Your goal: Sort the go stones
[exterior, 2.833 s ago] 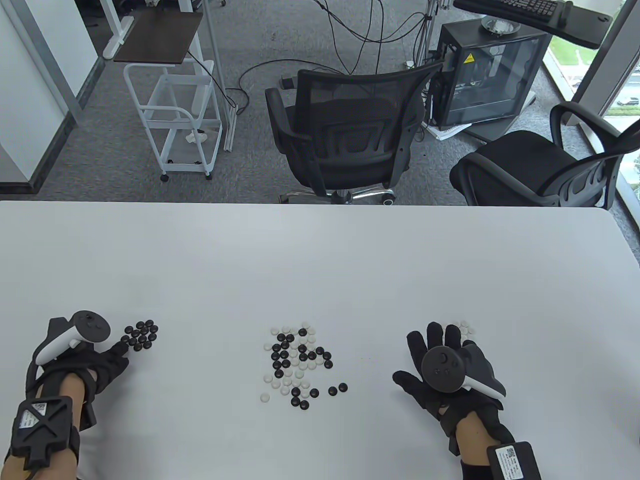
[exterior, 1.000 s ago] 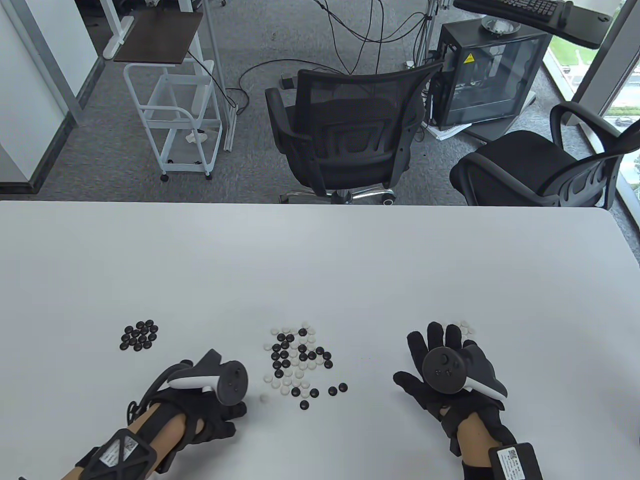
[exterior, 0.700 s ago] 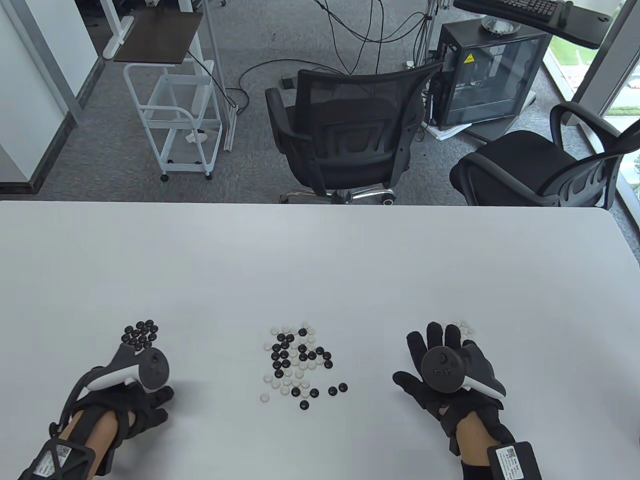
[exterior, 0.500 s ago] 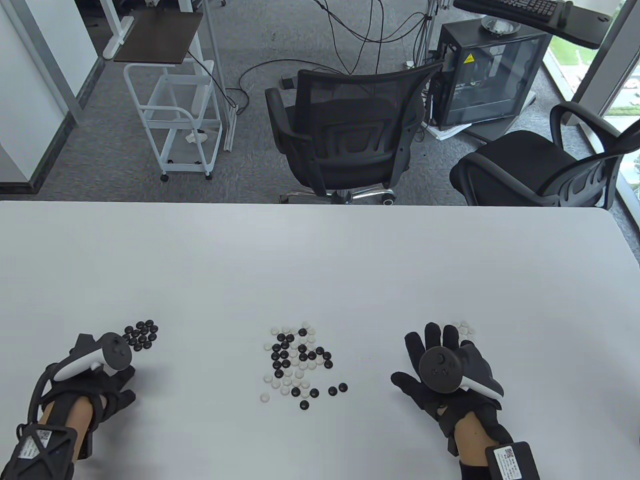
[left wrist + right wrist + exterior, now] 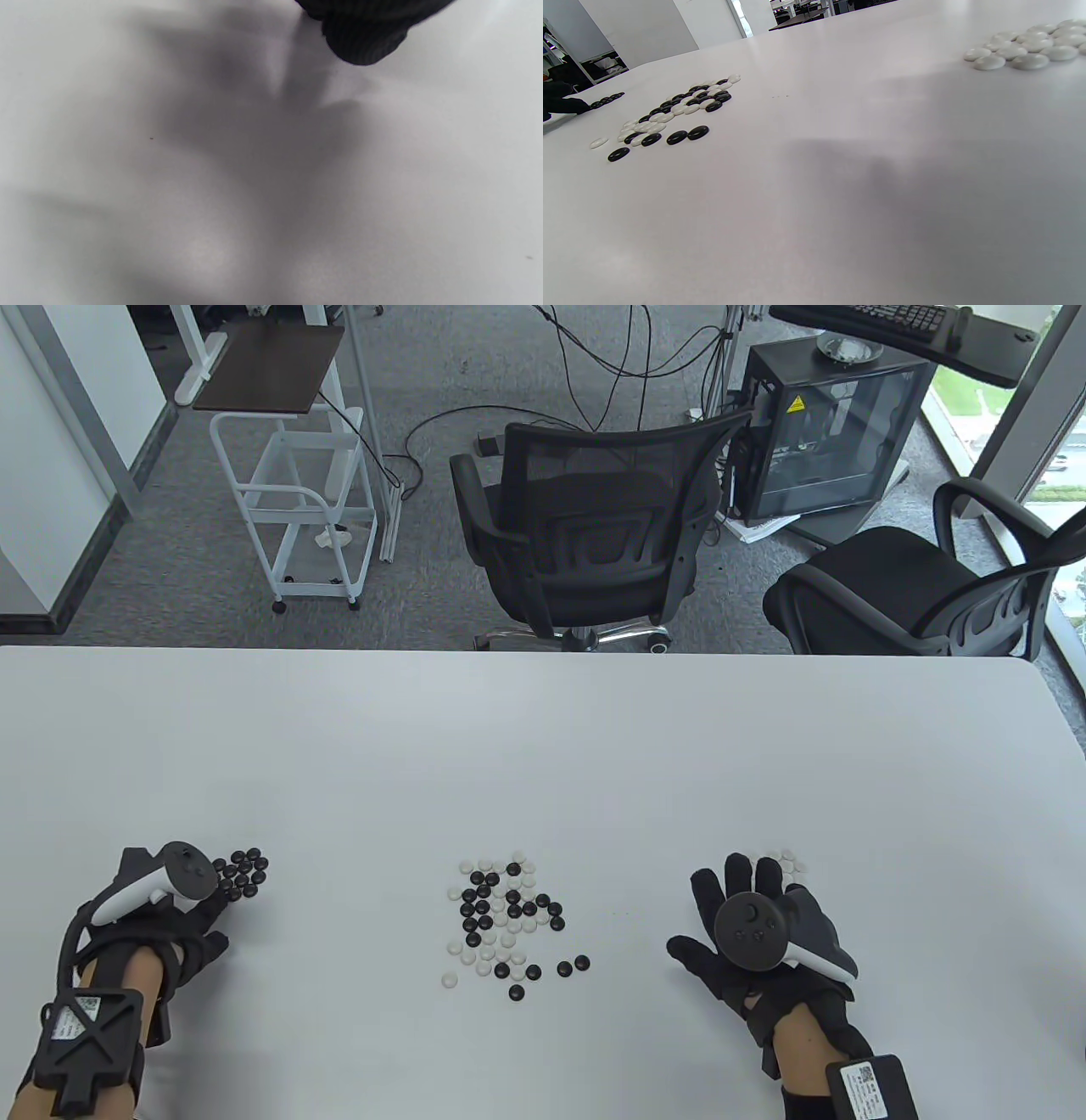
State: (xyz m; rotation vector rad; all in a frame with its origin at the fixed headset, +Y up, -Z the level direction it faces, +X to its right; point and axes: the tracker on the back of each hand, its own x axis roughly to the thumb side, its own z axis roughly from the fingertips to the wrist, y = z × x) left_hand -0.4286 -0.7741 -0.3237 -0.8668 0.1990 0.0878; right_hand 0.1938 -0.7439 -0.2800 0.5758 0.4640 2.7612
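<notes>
Mixed pile of black & white stones (image 5: 507,925) sat at lower centre of table view on white table (image 5: 543,746), long axis running top to bottom, slightly tilted. Black group (image 5: 242,872) lay at lower left, w/ left hand (image 5: 165,912) against its near edge; couldn't tell if fingers held a stone. White group (image 5: 791,861) showed at lower right, partly behind right hand (image 5: 755,933), spread flat, fingers straight, gripping nothing.

Two black office chairs (image 5: 594,534), a white cart (image 5: 297,500), perhaps a computer case (image 5: 827,432).
</notes>
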